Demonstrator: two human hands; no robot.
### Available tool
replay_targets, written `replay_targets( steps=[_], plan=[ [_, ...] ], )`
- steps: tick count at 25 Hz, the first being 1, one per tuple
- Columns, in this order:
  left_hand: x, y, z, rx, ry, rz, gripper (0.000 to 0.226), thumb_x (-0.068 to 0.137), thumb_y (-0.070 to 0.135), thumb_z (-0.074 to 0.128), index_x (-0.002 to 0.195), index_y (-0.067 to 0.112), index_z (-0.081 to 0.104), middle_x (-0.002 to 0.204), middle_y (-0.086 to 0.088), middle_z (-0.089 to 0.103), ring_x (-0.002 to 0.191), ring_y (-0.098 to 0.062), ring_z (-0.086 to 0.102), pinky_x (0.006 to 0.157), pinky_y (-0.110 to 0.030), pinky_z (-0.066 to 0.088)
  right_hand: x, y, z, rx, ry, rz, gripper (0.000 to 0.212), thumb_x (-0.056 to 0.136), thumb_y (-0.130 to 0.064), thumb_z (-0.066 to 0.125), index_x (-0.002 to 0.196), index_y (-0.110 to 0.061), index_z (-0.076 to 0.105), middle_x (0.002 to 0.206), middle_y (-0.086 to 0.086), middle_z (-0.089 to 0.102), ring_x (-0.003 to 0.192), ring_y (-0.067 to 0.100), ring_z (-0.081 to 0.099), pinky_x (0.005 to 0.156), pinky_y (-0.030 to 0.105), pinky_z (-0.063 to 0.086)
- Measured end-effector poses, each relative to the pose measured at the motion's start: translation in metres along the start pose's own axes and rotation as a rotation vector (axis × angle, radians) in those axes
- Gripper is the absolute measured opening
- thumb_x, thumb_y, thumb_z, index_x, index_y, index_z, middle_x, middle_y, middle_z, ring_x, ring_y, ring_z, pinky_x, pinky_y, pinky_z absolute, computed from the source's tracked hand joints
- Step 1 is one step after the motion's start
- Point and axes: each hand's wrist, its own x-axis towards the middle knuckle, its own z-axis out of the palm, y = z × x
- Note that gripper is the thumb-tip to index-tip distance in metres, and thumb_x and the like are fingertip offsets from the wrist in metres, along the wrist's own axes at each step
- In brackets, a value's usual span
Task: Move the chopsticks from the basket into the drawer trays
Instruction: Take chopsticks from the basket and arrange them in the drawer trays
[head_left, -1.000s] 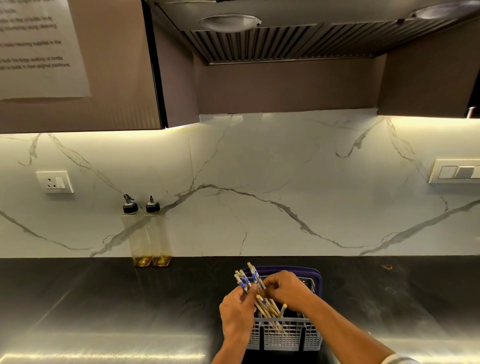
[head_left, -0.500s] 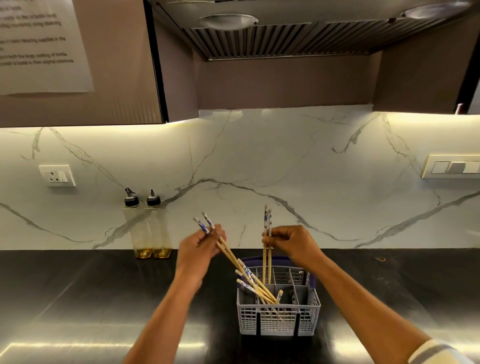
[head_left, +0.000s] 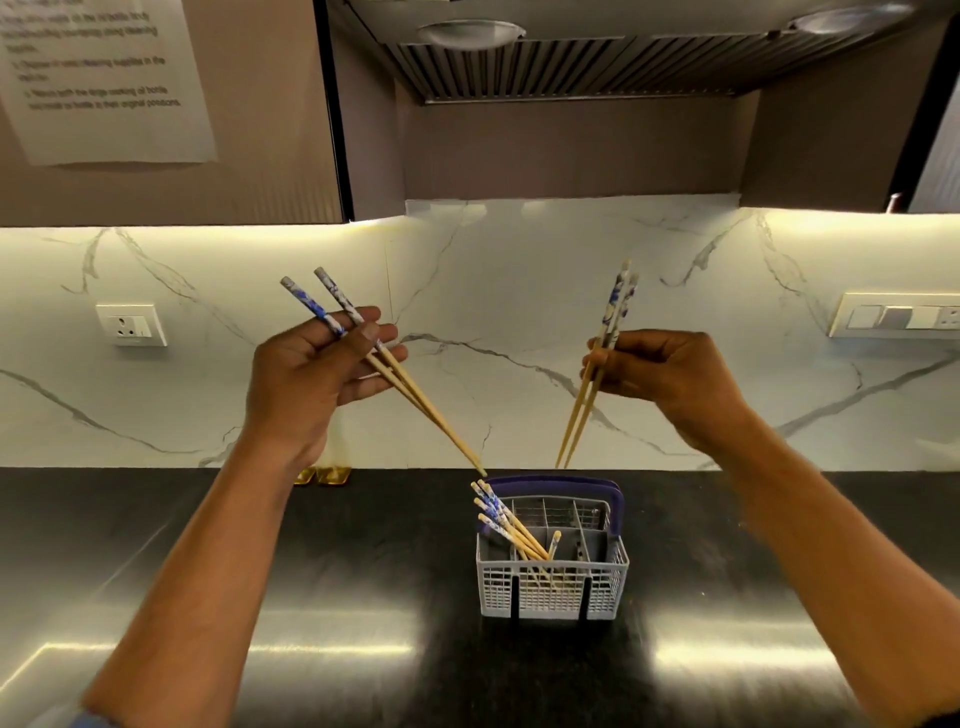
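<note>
Your left hand (head_left: 317, 374) pinches one pair of chopsticks (head_left: 395, 371) between thumb and fingers, patterned ends toward 11 o'clock, bare tips slanting toward 5 o'clock, ending just above the basket (head_left: 553, 577). Your right hand (head_left: 670, 379) grips a second pair (head_left: 597, 374), fingers curled round the sticks just below the patterned section, tips hanging toward 7 o'clock, clear of the basket rim.

Remaining chopsticks (head_left: 506, 525) lean in the basket's left compartment, patterned tops toward 10 o'clock. Basket stands on the dark counter (head_left: 260, 545), at 6 o'clock from both hands. Drawer trays not in view.

Handling, as a judgement: sticks look light, stiff, thin wood; painted tops likely smoother and slicker than the bare shafts. Pairs will scissor apart if held loosely. Take hold near mid-length, on bare wood just under the paint, both sticks parallel. Lay them flat into a tray rather than dropping; they may roll.
</note>
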Motion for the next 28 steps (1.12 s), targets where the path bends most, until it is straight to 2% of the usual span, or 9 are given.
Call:
replay_targets(
  steps=[3, 6, 11, 14, 17, 21, 25, 28],
  plan=[
    [-0.026, -0.016, -0.001, 0.046, -0.079, -0.11, 0.018, 0.092, 0.004, 0.06, 0.108, 0.005, 0.068, 0.091, -0.01, 0.078, 0.083, -0.027, 0.076, 0.068, -0.035, 0.063, -0.03, 0.008, -0.01, 0.065, 0.012, 0.138, 0.026, 0.076, -0.013, 0.072, 0.099, -0.003, 0.073, 0.092, 0.021, 0.075, 0.086, 0.031, 0.075, 0.079, 0.035, 0.062],
    [-0.058, -0.052, -0.01, 0.113, -0.157, -0.277, 0.021, 0.09, 0.004, 0.061, 0.111, 0.005, 0.066, 0.094, -0.014, 0.077, 0.083, -0.028, 0.076, 0.064, -0.031, 0.062, -0.077, 0.044, -0.018, 0.072, 0.004, 0.305, 0.02, 0.081, -0.008, 0.069, 0.099, 0.0, 0.073, 0.09, 0.019, 0.076, 0.083, 0.027, 0.075, 0.076, 0.031, 0.062],
    [-0.145, -0.143, -0.03, 0.188, -0.239, -0.598, 0.022, 0.086, 0.004, 0.068, 0.108, 0.006, 0.067, 0.093, -0.017, 0.076, 0.083, -0.032, 0.076, 0.067, -0.04, 0.063, -0.195, 0.138, -0.003, 0.112, 0.075, 0.72, 0.007, 0.085, -0.001, 0.069, 0.087, -0.002, 0.075, 0.082, 0.017, 0.075, 0.073, 0.022, 0.072, 0.067, 0.026, 0.062],
    [-0.205, -0.199, -0.034, 0.278, -0.368, -0.817, 0.023, 0.086, 0.007, 0.07, 0.109, 0.009, 0.067, 0.093, -0.015, 0.077, 0.086, -0.029, 0.076, 0.074, -0.044, 0.062, -0.263, 0.182, 0.025, 0.106, 0.079, 0.896, 0.007, 0.086, 0.0, 0.069, 0.086, -0.003, 0.075, 0.081, 0.019, 0.074, 0.072, 0.023, 0.072, 0.072, 0.031, 0.062],
    [-0.258, -0.247, -0.034, 0.334, -0.419, -0.959, 0.02, 0.087, 0.009, 0.071, 0.107, 0.012, 0.069, 0.09, -0.015, 0.076, 0.083, -0.026, 0.076, 0.077, -0.045, 0.062, -0.317, 0.219, 0.055, 0.003, 0.036, 0.992, 0.006, 0.086, -0.006, 0.072, 0.087, -0.007, 0.078, 0.081, 0.015, 0.076, 0.077, 0.025, 0.074, 0.077, 0.033, 0.061],
    [-0.299, -0.28, -0.033, 0.403, -0.453, -1.047, 0.013, 0.089, 0.012, 0.069, 0.102, 0.016, 0.07, 0.093, -0.011, 0.076, 0.087, -0.023, 0.075, 0.077, -0.037, 0.062, -0.362, 0.247, 0.086, -0.079, -0.066, 1.089, 0.007, 0.087, -0.013, 0.072, 0.09, -0.009, 0.078, 0.084, 0.006, 0.078, 0.082, 0.021, 0.076, 0.079, 0.032, 0.061],
    [-0.324, -0.306, -0.04, 0.502, -0.485, -1.155, 0.012, 0.088, 0.014, 0.072, 0.1, 0.014, 0.07, 0.094, -0.009, 0.076, 0.087, -0.02, 0.074, 0.079, -0.042, 0.062, -0.393, 0.269, 0.104, -0.235, -0.15, 1.164, 0.008, 0.085, -0.022, 0.076, 0.082, -0.014, 0.078, 0.08, 0.005, 0.077, 0.08, 0.026, 0.074, 0.079, 0.04, 0.062],
    [-0.332, -0.318, -0.043, 0.498, -0.435, -1.203, 0.018, 0.087, 0.012, 0.072, 0.105, 0.016, 0.07, 0.097, -0.006, 0.075, 0.09, -0.02, 0.074, 0.081, -0.043, 0.061, -0.402, 0.273, 0.112, -0.281, -0.123, 1.196, 0.01, 0.084, -0.025, 0.077, 0.074, -0.025, 0.078, 0.077, 0.004, 0.076, 0.08, 0.029, 0.073, 0.078, 0.045, 0.061]
  ],
)
